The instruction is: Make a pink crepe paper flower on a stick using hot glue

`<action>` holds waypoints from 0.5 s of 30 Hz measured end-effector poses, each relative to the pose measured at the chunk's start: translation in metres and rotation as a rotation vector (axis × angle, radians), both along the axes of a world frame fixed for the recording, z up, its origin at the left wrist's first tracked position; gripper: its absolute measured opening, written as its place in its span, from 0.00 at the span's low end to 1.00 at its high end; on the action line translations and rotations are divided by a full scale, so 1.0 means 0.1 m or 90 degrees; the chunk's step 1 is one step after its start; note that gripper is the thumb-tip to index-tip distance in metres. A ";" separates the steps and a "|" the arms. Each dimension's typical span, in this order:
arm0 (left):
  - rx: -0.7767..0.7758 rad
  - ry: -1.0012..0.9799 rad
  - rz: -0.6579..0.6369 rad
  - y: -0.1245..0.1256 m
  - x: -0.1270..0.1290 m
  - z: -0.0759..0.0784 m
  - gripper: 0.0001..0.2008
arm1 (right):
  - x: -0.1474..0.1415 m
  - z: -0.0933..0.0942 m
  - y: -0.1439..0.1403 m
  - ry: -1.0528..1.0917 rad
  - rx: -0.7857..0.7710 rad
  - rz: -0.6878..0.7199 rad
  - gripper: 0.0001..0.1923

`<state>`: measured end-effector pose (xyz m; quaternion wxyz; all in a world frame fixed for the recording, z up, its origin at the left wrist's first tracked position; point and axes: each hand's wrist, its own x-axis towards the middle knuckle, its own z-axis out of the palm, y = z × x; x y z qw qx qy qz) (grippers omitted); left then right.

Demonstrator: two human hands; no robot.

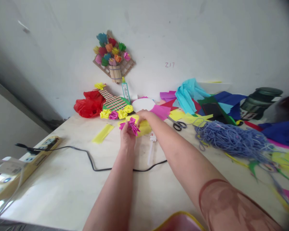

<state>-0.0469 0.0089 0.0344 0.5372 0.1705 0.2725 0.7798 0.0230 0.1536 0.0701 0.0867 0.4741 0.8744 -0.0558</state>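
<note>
My left hand (128,138) is closed, pinching a magenta paper flower (132,127) between thumb and fingers. Just behind it, my right hand (143,115) bends down with its fingers curled together. Whatever those fingers grip is hidden. Yellow paper (144,128) lies beneath and beside both hands. A guitar-shaped craft (114,102) with thin sticks leans behind them, with yellow flowers (122,114) and another magenta flower (113,115) along its lower edge. Close to my right forearm lies a white tool with a translucent stick (150,154), resembling a glue gun, partly covered.
Black scissors (179,125) and a blue string heap (231,139) are to the right, before coloured paper (191,93) and a dark jar (258,102). A black cord (89,157) crosses the table from a power strip (44,149). Red paper (90,104) sits back left.
</note>
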 end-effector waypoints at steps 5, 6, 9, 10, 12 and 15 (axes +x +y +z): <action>0.007 -0.004 -0.004 0.01 -0.01 -0.02 0.10 | -0.01 -0.03 0.05 0.002 0.003 0.035 0.38; 0.010 -0.005 -0.005 0.01 -0.01 -0.03 0.09 | -0.01 -0.03 0.04 0.014 -0.008 0.046 0.36; 0.011 -0.007 -0.005 0.00 -0.01 -0.02 0.09 | -0.03 -0.04 0.02 0.074 -0.072 0.083 0.28; 0.010 -0.008 -0.004 -0.01 -0.01 -0.02 0.08 | -0.04 -0.04 0.00 0.094 -0.087 0.091 0.27; 0.011 -0.007 -0.004 -0.01 -0.02 -0.02 0.08 | -0.06 -0.03 -0.05 0.121 -0.093 0.093 0.26; 0.017 -0.007 -0.003 0.00 -0.02 -0.03 0.08 | -0.06 -0.01 -0.12 0.140 -0.093 0.093 0.23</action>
